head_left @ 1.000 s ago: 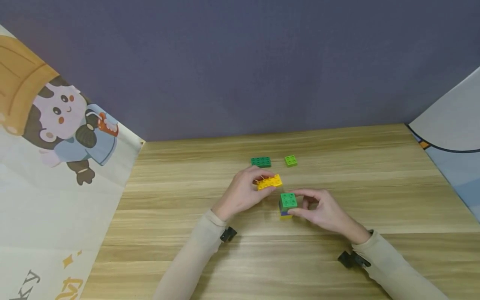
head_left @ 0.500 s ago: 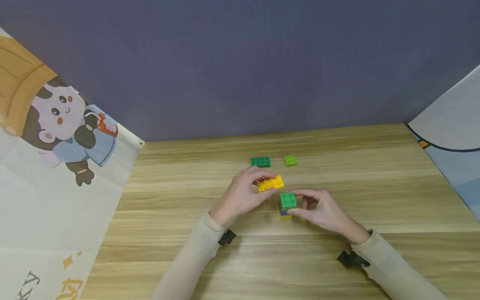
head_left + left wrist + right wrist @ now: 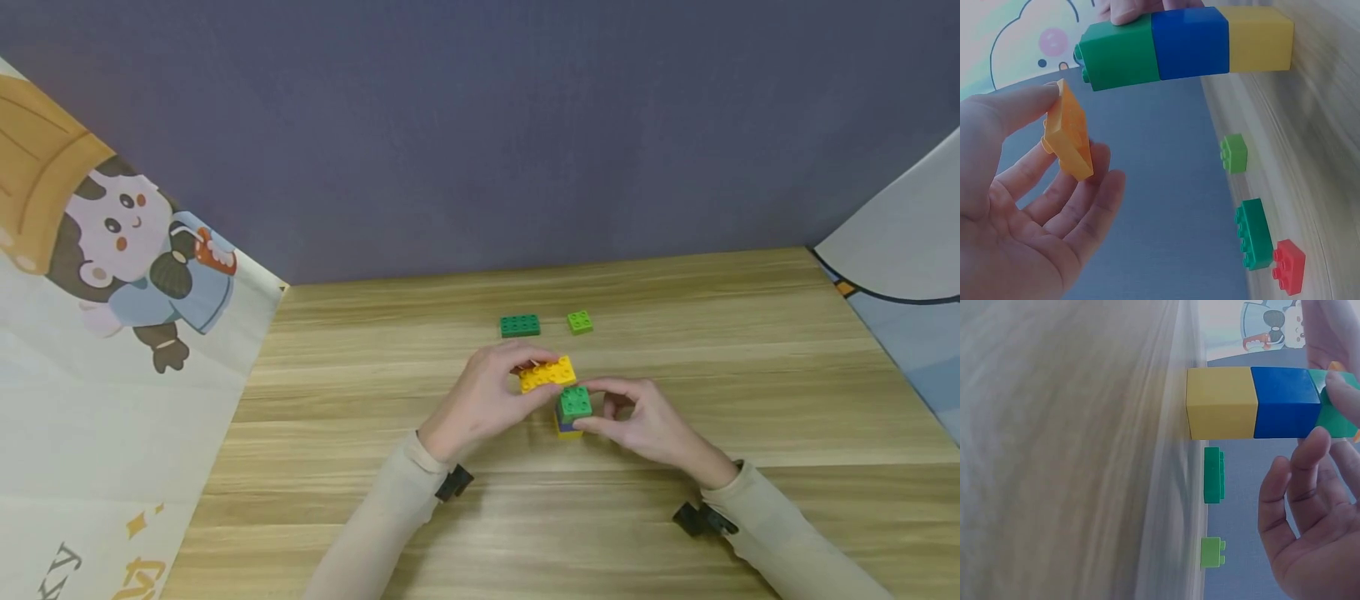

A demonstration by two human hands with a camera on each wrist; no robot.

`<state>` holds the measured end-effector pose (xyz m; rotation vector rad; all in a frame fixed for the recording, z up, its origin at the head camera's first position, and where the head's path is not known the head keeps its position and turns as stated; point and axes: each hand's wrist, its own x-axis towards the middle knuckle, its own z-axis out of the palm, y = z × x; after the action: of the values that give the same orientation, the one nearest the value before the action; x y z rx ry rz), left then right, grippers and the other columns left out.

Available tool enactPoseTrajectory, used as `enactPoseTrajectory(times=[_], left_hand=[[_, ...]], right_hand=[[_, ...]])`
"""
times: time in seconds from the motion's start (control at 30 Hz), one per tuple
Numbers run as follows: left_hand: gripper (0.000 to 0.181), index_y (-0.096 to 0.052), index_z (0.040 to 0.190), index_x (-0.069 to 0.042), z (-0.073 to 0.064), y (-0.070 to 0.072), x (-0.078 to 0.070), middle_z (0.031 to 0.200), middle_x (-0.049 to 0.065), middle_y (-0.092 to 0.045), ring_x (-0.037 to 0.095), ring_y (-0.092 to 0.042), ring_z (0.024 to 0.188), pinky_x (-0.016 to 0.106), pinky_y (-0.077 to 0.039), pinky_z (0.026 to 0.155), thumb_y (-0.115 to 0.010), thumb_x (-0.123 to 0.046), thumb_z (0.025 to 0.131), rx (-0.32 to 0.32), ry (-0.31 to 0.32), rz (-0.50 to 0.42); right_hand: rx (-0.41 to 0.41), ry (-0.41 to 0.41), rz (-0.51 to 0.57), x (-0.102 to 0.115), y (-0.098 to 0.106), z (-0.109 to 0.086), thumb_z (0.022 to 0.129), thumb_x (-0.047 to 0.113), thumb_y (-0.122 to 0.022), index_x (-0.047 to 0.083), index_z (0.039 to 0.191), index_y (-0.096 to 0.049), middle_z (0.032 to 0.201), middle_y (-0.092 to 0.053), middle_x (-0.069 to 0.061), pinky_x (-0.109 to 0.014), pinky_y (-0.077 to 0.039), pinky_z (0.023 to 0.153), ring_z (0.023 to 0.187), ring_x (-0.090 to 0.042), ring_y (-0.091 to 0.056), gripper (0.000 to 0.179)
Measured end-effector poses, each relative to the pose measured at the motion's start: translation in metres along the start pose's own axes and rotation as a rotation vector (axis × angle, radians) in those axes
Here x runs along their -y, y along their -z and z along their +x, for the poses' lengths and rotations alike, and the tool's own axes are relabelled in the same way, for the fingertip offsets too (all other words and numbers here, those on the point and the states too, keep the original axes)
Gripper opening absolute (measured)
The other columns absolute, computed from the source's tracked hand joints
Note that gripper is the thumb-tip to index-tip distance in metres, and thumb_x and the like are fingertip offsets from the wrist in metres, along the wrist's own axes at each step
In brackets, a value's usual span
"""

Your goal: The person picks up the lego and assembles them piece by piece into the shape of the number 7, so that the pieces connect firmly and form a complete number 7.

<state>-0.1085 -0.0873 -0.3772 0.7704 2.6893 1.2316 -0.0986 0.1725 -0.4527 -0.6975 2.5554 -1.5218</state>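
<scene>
My left hand (image 3: 480, 396) pinches an orange-yellow toy building brick (image 3: 547, 374), two studs wide, between thumb and fingers. In the left wrist view this brick is tilted and apart from the tower's studded end. The tower stands upright on the table: a yellow block (image 3: 1260, 39) at the bottom, a blue block (image 3: 1190, 44) in the middle, a green block (image 3: 575, 402) with studs on top. My right hand (image 3: 651, 422) grips the tower near its top, thumb and forefinger on the green block. Its other fingers curl loosely beside the tower in the right wrist view.
Behind the hands, a dark green brick (image 3: 520, 326) and a small lime brick (image 3: 580, 322) lie on the wooden table (image 3: 360, 358). A red brick (image 3: 1289, 267) shows only in the left wrist view. A dark panel (image 3: 480, 142) rises along the table's back edge.
My left hand has carried the orange-yellow brick slightly right and nearer me, closer to the tower's top. My right hand has kept its hold on the tower and hardly moved.
</scene>
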Motion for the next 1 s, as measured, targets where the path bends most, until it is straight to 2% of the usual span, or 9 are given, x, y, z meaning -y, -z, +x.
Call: enactPoseTrajectory(times=[0.33,0.53,0.73,1.0], left_hand=[[0.036,-0.075,0.13,-0.016,-0.0008,-0.0029,-0.0022,0.134,-0.002,-0.074,0.01,-0.069,0.107,0.029,-0.057,0.094,-0.081,-0.029,0.097,0.003,-0.01,-0.004],[0.035,-0.075,0.129,-0.014,-0.0013,-0.0045,-0.003,0.131,-0.001,-0.075,0.01,-0.068,0.105,0.03,-0.06,0.093,-0.081,-0.027,0.097,0.008,-0.033,-0.019],[0.035,-0.075,0.13,-0.014,-0.0027,-0.0056,-0.0041,0.13,-0.001,-0.075,0.008,-0.067,0.103,0.023,-0.058,0.091,-0.08,-0.025,0.098,0.018,-0.041,-0.055],[0.035,-0.075,0.13,-0.015,-0.0029,-0.0065,-0.0057,0.129,-0.001,-0.075,0.008,-0.068,0.103,0.022,-0.058,0.091,-0.08,-0.026,0.097,0.02,-0.045,-0.057]], right_hand=[[-0.003,0.012,0.002,0.0,-0.0003,0.0004,0.084,0.013,-0.091,0.006,0.121,-0.078,0.07,-0.065,0.009,-0.022,-0.043,0.048,0.059,-0.003,-0.053,0.039],[-0.004,0.035,0.006,-0.0011,-0.0001,-0.0001,0.084,0.012,-0.091,0.005,0.121,-0.078,0.07,-0.065,0.009,-0.022,-0.044,0.048,0.059,-0.003,-0.053,0.039],[-0.008,0.04,0.006,-0.0032,-0.0008,-0.0003,0.085,0.012,-0.091,0.005,0.121,-0.078,0.069,-0.065,0.01,-0.022,-0.044,0.047,0.058,-0.002,-0.052,0.039],[-0.008,0.051,0.012,-0.0032,-0.0007,0.0002,0.084,0.011,-0.091,0.005,0.121,-0.078,0.069,-0.064,0.011,-0.022,-0.043,0.046,0.057,-0.002,-0.051,0.04]])
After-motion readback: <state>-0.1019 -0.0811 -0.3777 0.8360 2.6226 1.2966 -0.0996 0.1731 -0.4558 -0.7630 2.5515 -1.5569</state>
